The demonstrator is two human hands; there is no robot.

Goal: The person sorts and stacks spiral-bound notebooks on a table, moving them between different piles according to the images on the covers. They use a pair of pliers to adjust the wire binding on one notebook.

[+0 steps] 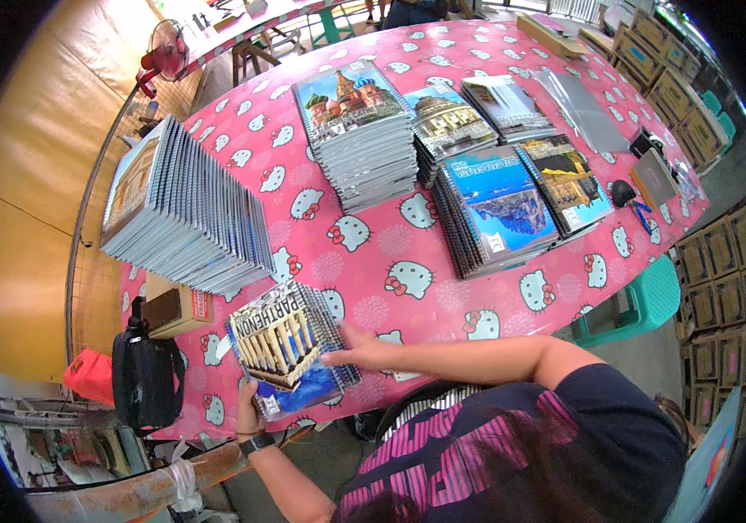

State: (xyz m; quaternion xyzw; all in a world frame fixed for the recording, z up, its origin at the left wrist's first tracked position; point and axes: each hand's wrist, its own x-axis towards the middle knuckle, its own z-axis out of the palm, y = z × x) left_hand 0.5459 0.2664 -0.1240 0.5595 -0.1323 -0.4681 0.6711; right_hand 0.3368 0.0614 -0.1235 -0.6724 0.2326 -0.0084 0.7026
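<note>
A small stack of spiral notebooks lies at the table's near left edge, its top cover showing a columned stone temple against blue. My left hand holds the stack at its lower left corner. On the opposite side, my right hand grips the coil-bound edge, its thumb over the cover; the fingers beneath are partly hidden. Just beyond stands a tall, leaning stack of spiral notebooks, with a building on its top cover. Another tall stack, topped by colourful domes, is at the far middle.
Right of centre sit several shorter notebook stacks, one with a blue sea cover. The pink table cover has cartoon cat faces. A black bag and a small box are at left. A green stool and cardboard boxes stand at right.
</note>
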